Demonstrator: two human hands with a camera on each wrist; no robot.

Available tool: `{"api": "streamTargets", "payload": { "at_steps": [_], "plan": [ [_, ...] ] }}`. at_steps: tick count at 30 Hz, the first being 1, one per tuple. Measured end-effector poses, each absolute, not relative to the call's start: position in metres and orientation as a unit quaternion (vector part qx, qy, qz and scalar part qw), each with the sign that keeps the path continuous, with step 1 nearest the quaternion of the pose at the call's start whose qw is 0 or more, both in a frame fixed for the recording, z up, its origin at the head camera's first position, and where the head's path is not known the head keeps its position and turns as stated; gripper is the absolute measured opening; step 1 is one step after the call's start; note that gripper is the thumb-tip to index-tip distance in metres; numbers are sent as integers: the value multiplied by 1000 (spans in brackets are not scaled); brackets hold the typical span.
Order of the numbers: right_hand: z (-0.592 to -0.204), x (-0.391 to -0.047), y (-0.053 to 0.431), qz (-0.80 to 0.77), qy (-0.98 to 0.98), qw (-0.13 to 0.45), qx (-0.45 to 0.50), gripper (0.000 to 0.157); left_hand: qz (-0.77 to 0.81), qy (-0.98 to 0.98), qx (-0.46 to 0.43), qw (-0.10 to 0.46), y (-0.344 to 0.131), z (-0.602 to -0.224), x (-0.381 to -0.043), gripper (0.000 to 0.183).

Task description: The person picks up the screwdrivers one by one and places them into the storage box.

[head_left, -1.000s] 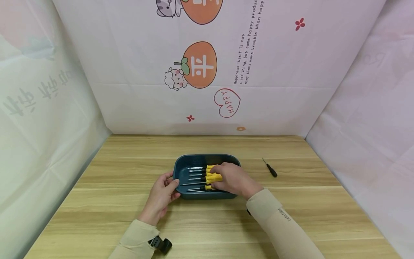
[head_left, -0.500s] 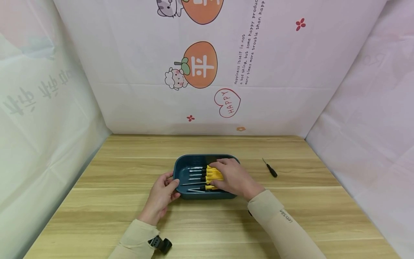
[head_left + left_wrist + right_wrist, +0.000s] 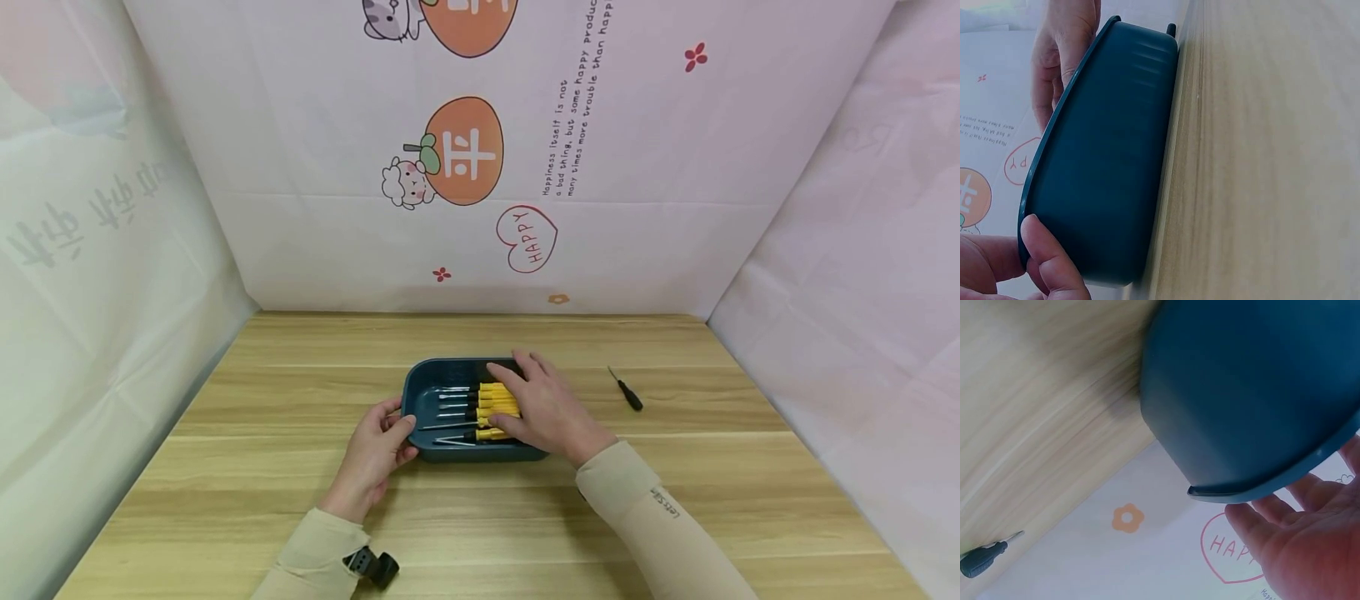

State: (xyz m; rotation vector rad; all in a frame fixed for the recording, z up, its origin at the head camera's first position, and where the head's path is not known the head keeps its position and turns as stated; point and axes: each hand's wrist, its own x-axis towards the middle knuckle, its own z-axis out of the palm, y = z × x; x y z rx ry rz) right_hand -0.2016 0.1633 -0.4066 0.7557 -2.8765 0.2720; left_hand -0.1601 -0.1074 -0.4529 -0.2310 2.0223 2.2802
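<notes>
A dark blue rectangular tray (image 3: pixel 480 454) stands on the table. Inside it lie several screwdrivers (image 3: pixel 497 407) with yellow and black handles, side by side, their metal shafts pointing left. At the left end, my left hand (image 3: pixel 373 450) grips the tray's rim; the left wrist view shows a finger (image 3: pixel 1047 250) against the outer wall. My right hand (image 3: pixel 551 412) is over the tray's right end with fingers spread above the yellow handles, hiding their ends. In the right wrist view its fingers (image 3: pixel 1244 522) extend past the rim, nothing pinched between them.
To the right of the tray, a small black-handled screwdriver (image 3: pixel 630 394) lies on the wooden table (image 3: pixel 480 525). A white printed sheet (image 3: pixel 645 208) hangs behind the table, and white sheets flank both sides.
My right hand has shifted slightly back and right, and its fingers have straightened and spread off the yellow handles. The left hand and the tray have stayed put.
</notes>
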Motion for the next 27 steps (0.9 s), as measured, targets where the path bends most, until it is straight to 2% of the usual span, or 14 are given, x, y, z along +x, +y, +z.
{"api": "streamTargets", "payload": {
  "at_steps": [27],
  "plan": [
    [-411,-207,178,46,-976,108,185,86,744,662,-74,47,-108,-452,-159,49]
  ]
}}
